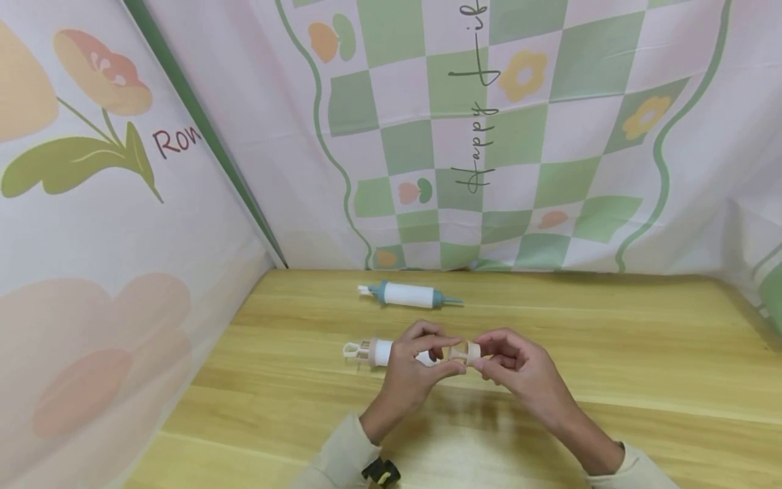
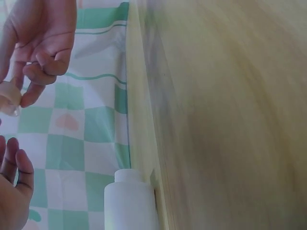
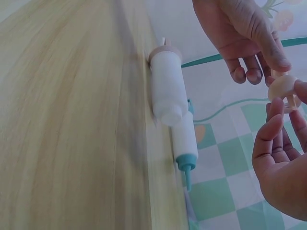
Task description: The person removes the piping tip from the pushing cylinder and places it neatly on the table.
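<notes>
Both hands meet over the table around a small beige cap (image 1: 473,352) with a clear, see-through part on its left side. My left hand (image 1: 408,363) pinches the clear side between thumb and index finger. From the right, my right hand (image 1: 519,363) grips the beige side with its fingertips. Just behind the left hand lies a white squeeze bottle (image 1: 382,352) with a beige collar and prongs, partly hidden by that hand. Its bare white neck (image 2: 128,176) shows in the left wrist view.
Farther back on the wooden table (image 1: 611,339) lies a second white bottle (image 1: 409,295) with a teal collar and thin teal nozzle. Patterned cloth (image 1: 519,149) hangs behind the table and along its left side. A small black object (image 1: 381,471) is by the left sleeve.
</notes>
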`<state>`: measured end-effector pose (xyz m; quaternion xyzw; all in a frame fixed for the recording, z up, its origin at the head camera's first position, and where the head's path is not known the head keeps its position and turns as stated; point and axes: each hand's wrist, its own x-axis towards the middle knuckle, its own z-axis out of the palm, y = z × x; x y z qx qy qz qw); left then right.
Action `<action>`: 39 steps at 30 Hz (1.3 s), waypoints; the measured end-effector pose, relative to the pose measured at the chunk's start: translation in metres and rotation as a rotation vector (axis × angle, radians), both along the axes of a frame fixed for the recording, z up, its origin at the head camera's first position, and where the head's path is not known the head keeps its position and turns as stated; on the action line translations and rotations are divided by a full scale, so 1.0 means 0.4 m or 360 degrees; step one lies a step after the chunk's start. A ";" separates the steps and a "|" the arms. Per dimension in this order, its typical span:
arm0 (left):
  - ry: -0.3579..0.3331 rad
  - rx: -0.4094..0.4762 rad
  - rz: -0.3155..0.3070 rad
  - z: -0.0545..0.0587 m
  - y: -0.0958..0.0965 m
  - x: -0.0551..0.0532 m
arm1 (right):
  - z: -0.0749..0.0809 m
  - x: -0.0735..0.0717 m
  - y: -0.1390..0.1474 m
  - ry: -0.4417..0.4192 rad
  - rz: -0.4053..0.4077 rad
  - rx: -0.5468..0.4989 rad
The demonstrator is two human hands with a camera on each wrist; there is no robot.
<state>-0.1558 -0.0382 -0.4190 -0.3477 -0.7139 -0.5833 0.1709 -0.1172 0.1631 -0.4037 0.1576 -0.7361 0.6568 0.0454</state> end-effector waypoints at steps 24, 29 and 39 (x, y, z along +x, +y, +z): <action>0.0064 -0.0111 0.0171 -0.006 0.001 -0.013 | -0.011 0.000 0.004 -0.0044 -0.0030 -0.0011; -0.0014 -0.0154 0.0182 -0.008 0.002 -0.014 | -0.012 0.002 0.016 -0.0043 -0.0059 0.0001; -0.0153 -0.0225 0.0151 0.004 0.010 -0.017 | -0.012 0.005 0.042 -0.0033 -0.0070 0.0022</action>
